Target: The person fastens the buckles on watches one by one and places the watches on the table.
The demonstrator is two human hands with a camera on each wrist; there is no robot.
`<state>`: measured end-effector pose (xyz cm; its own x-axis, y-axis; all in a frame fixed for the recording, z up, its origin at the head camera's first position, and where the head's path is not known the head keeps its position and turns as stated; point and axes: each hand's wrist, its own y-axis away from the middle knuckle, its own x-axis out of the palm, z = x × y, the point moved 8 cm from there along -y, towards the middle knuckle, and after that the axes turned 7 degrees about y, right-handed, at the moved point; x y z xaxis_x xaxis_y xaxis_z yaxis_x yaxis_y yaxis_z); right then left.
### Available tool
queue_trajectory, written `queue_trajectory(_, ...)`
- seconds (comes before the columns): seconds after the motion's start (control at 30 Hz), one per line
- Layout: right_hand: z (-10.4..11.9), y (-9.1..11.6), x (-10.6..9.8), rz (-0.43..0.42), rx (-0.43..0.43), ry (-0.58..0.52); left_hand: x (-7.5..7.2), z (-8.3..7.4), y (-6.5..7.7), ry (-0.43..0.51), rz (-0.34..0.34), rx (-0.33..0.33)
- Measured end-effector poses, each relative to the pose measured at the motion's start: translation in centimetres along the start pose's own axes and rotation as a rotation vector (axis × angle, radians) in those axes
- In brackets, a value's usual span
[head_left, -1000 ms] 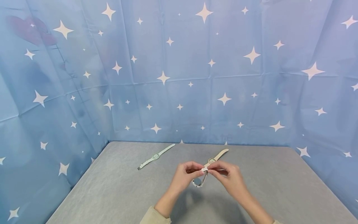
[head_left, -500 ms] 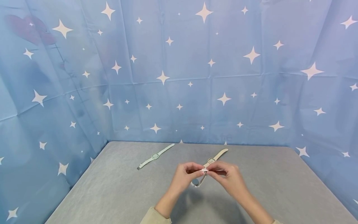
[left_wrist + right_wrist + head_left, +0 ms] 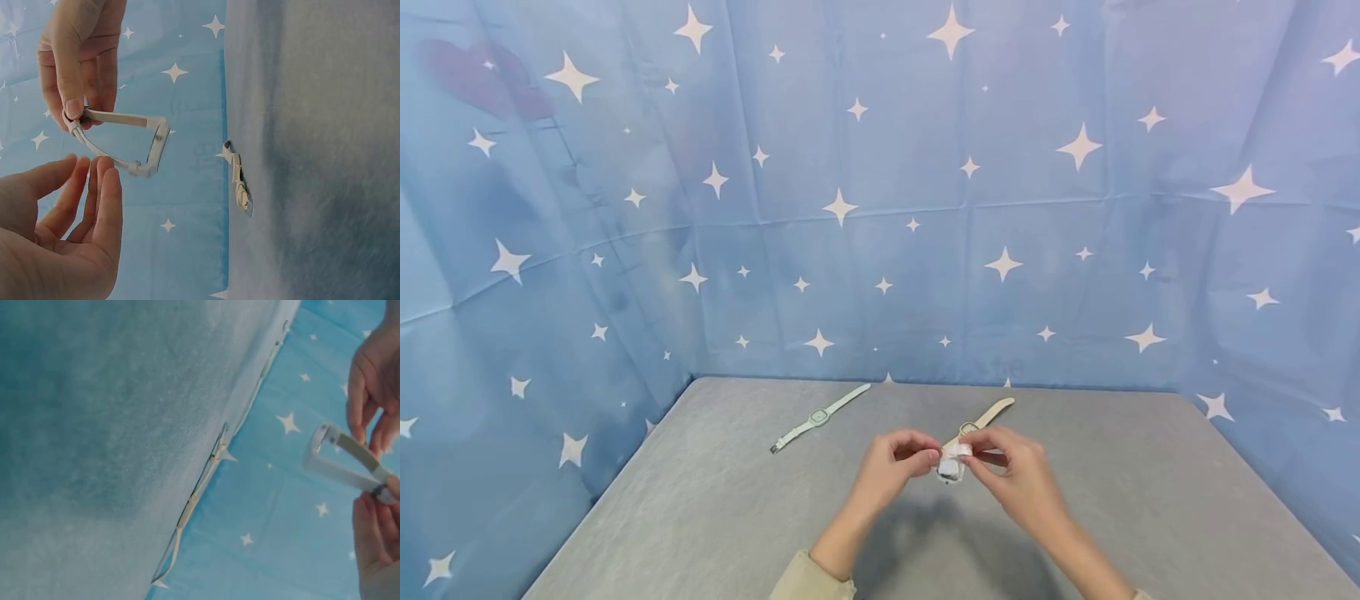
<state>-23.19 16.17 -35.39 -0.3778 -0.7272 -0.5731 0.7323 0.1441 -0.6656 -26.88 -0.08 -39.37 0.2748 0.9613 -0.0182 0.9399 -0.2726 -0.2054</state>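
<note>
A white wristwatch [image 3: 950,470] hangs above the table, its strap bent into a loop. My right hand [image 3: 1017,471] pinches the strap between thumb and fingers. In the left wrist view the looped watch [image 3: 159,142] shows from the side, with the right hand [image 3: 81,62] gripping its strap end. Just beside the strap, my left hand [image 3: 891,471] has bent, relaxed fingers; in the left wrist view the left hand [image 3: 69,237] has nothing between thumb and fingers. Whether its fingertips touch the strap I cannot tell. The right hand partly hides a cream wristwatch [image 3: 998,409] lying behind.
A mint-green wristwatch [image 3: 818,417] lies stretched out on the grey table [image 3: 700,517], left of the hands. Blue cloth with white stars [image 3: 880,167] hangs along the table's back and sides.
Both hands pinched the white strap before; my left fingers have since let go and drawn slightly left. The watch has turned, its case now hanging further right, below the right fingers.
</note>
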Motion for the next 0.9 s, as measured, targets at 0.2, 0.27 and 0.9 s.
queue_trajectory(0.2,0.5,0.1,0.4,0.026,-0.046,0.052,0.5,0.4,-0.1,0.014,0.004,-0.032)
queue_trajectory(0.27,0.6,0.1,0.5,0.024,-0.059,0.053,0.6,0.3,-0.1,-0.002,-0.005,-0.021)
queue_trajectory(0.9,2.2,0.2,0.7,0.014,-0.226,0.184,0.5,1.7,-0.4,0.162,0.009,-0.167)
